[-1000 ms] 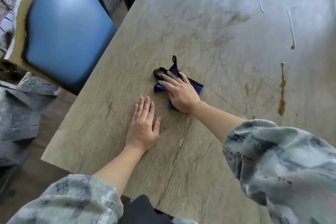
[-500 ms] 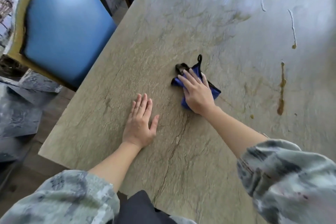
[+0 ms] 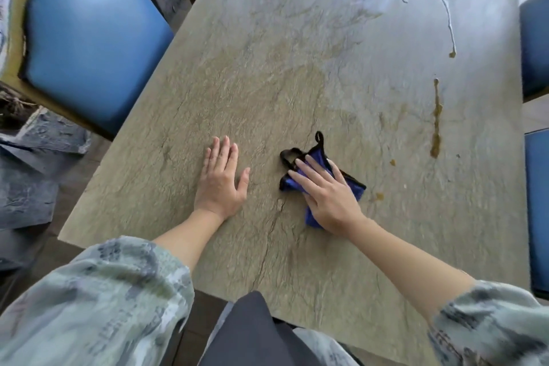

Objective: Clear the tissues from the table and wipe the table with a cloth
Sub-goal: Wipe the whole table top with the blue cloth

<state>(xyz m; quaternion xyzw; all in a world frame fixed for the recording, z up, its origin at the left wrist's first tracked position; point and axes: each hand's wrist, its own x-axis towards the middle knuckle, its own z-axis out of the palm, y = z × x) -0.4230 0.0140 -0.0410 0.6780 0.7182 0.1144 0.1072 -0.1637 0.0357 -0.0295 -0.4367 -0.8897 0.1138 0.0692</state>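
Note:
A blue cloth [image 3: 319,156] with a black edge and a hanging loop lies crumpled on the stone-patterned table [image 3: 267,83]. My right hand [image 3: 328,194] presses flat on the cloth with straight fingers, covering most of it. My left hand [image 3: 221,181] rests flat on the bare tabletop, palm down, a short way left of the cloth. A long brown smear [image 3: 436,119] runs down the table to the right of the cloth, with small brown drops [image 3: 379,195] nearer to it. No tissues are in view.
White streaks [image 3: 451,25] and a brown blob mark the far right of the table. A blue padded chair [image 3: 89,38] stands at the left side, more blue chairs [image 3: 537,202] at the right edge and one at the far end. Grey stone-like slabs lie on the floor left.
My right hand has slid the cloth to the right across the table, toward the brown smear. My left hand has stayed flat in the same place.

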